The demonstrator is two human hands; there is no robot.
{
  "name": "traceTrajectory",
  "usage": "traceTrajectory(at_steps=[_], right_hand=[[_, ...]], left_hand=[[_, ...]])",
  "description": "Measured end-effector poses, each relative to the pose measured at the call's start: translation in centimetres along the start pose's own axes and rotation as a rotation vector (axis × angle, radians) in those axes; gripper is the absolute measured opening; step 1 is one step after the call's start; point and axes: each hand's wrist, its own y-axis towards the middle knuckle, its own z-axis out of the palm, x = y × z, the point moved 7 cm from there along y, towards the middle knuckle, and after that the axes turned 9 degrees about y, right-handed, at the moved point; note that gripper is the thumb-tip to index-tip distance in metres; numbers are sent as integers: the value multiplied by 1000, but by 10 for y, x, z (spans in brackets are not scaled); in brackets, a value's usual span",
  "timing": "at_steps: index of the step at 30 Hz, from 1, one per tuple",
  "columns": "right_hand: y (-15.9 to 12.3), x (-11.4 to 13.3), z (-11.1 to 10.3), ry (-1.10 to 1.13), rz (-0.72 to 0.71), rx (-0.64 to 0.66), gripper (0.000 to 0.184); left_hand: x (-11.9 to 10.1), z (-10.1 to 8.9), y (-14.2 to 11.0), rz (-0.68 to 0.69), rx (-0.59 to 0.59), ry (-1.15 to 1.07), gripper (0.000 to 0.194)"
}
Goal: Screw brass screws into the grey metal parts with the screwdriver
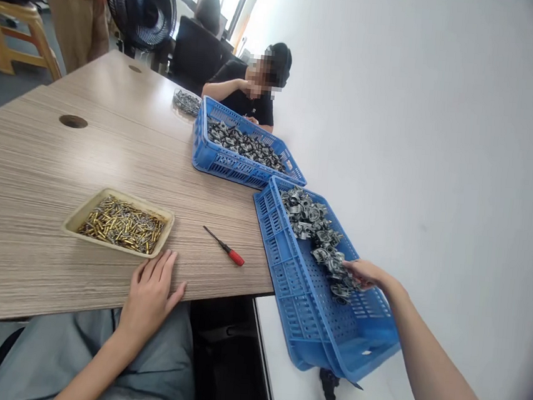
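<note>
My left hand [151, 289] lies flat on the table's front edge, fingers stretched out and holding nothing. Just beyond its fingertips is a cream tray [70, 222] full of small brass-coloured pins or screws [125, 224]. A screwdriver [228, 250] with a red and black handle rests on the table to the right of that hand. My right hand [365, 274] reaches into the nearer blue crate [282, 283], its fingers closed at a cluster of grey metal castings [338, 270]. The fingertips are partly hidden among the castings. More castings are heaped at the crate's far end.
A second blue crate [235, 175] of similar parts with dark pieces stands behind. Beyond it are a clear container [186, 103] and a seated person [239, 90]. A fan [141, 5] stands at the back. The white wall [420, 114] borders the right side.
</note>
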Motion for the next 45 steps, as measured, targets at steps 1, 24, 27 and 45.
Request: traceTrajectory(at_steps=[1, 24, 27, 45], right_hand=[[-8, 6, -7, 34, -14, 33, 54], [-206, 389, 87, -486, -710, 91, 43], [-212, 408, 97, -504, -693, 110, 40], [-165, 466, 75, -75, -708, 167, 61]], left_hand=[[0, 0, 0, 2, -2, 2, 59], [5, -8, -12, -84, -19, 10, 74], [5, -8, -13, -88, -31, 21, 78], [4, -10, -11, -79, -12, 50, 80]])
